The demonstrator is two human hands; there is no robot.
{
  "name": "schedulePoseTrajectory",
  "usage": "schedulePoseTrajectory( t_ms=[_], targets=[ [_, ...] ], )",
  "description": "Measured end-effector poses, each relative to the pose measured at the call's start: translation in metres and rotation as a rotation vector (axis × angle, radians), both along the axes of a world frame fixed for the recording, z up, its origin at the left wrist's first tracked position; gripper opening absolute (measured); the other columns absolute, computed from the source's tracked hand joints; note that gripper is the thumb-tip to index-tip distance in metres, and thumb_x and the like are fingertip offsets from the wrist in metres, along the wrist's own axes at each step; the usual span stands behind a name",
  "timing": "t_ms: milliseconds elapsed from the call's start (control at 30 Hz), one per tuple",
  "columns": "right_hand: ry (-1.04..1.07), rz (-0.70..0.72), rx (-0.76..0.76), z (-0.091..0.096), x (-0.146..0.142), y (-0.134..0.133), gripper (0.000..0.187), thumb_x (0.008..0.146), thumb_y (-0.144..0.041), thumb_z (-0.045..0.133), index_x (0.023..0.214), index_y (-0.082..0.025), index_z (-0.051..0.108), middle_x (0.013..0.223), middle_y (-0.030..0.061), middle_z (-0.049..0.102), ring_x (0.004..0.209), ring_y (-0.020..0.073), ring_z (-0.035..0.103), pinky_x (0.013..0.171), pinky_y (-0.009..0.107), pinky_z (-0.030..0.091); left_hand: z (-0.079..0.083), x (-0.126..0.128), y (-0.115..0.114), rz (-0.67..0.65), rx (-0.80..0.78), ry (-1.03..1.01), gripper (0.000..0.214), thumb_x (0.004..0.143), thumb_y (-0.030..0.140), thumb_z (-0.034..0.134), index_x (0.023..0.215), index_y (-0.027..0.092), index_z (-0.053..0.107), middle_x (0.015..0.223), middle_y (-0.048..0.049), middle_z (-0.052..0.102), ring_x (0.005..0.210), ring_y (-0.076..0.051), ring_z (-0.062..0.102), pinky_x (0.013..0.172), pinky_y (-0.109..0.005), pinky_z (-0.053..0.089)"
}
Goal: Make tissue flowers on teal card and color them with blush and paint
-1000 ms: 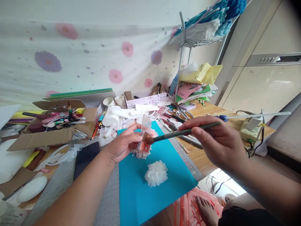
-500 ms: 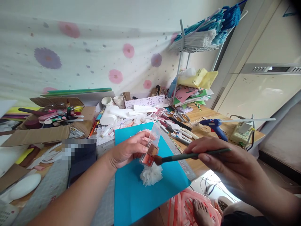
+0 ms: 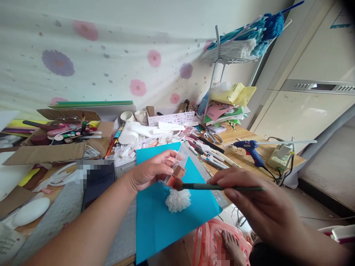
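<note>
Home craft corner indicated. Wooden tabletop (image 3: 244,135) crowded with craft supplies: cardboard box (image 3: 44,153) filled with pens, scissors (image 3: 212,137), blue glue gun (image 3: 251,147), coloured paper (image 3: 222,111) stacked on wire rack (image 3: 216,66). Flower-print sheet (image 3: 111,55) hung behind as backdrop. Glossy cream cabinet doors (image 3: 305,111) seen at right.

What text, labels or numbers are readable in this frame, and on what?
No text is legible.
White card behind the clutter: handwritten lines, too small to read.
Printed sheet at bottom left: blurred, unreadable.
Small palette in the left hand, brush in the right hand: no lettering visible.
</note>
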State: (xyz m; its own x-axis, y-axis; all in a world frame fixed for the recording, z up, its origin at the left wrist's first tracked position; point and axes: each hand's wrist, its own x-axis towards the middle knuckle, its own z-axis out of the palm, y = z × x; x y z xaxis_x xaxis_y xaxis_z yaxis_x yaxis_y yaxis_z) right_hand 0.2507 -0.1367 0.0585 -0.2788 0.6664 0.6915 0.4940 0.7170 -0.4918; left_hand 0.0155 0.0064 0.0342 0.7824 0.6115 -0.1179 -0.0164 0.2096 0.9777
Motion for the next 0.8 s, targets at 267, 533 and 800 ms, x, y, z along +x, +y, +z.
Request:
schedulePoseTrajectory(
  t_ms=[267,533,800],
  targets=[
    [-0.033,-0.032,0.043,0.003,-0.002,0.001,0.021,0.091,-0.008,0.055,0.106,-0.023,0.059,0.094,0.0040,0.073,0.090,0.0164,0.071,0.078,0.026,0.058,0.004,0.002,-0.005,-0.015,-0.003,0.047,0.052,0.066,0.028,0.072,0.112,0.021,0.049,0.090,-0.0040,0.068,0.071,-0.018,0.062,0.059,-0.029,0.041],
    [0.000,0.008,0.072,0.006,-0.006,0.003,0.022,0.089,-0.007,0.056,0.105,-0.022,0.061,0.091,0.0058,0.073,0.085,0.0190,0.072,0.074,0.029,0.060,0.004,0.002,-0.003,-0.008,0.013,0.069,0.052,0.067,0.028,0.071,0.113,0.022,0.048,0.091,-0.0039,0.067,0.072,-0.019,0.063,0.059,-0.028,0.042],
    [-0.020,0.011,0.059,0.011,-0.007,0.001,0.024,0.089,-0.007,0.055,0.105,-0.023,0.060,0.090,0.0068,0.073,0.084,0.0194,0.072,0.072,0.028,0.060,0.004,0.000,-0.002,-0.012,0.026,0.075,0.053,0.068,0.030,0.071,0.115,0.022,0.049,0.094,-0.0052,0.067,0.075,-0.020,0.063,0.060,-0.029,0.043]
  ],
)
